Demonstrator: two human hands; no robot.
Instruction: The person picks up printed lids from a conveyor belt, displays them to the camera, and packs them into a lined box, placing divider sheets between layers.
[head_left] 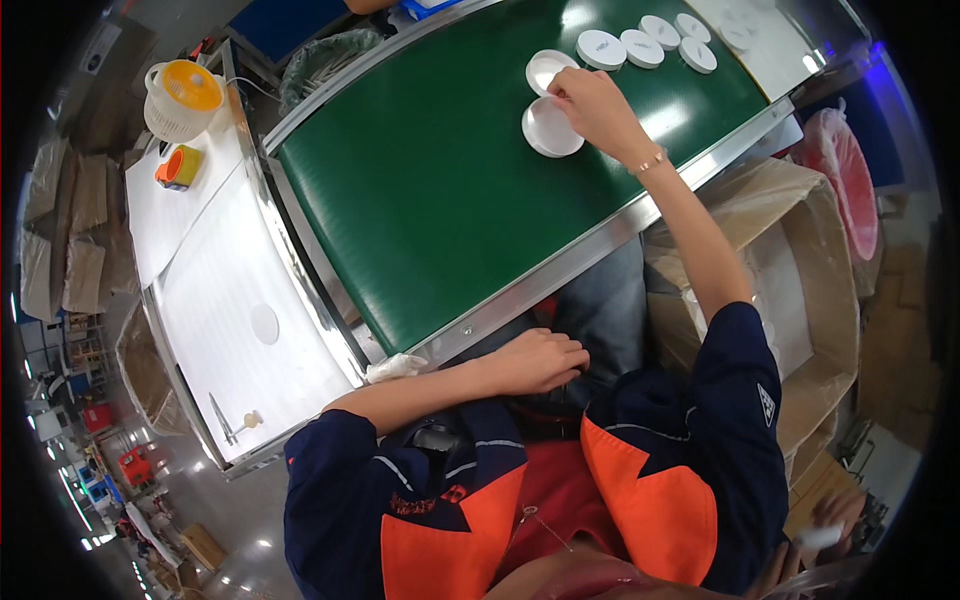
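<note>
floor (240,510): grey, glossy | side table (215,320): white-topped, left | blue panel (280,25): top left | blue light (877,80): upper right

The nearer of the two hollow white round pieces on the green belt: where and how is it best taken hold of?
The nearer white piece is likely best pinched by its rim, coming from the right. It lies hollow side up, so the raised edge offers a grip, and the right hand is over that side.
</note>
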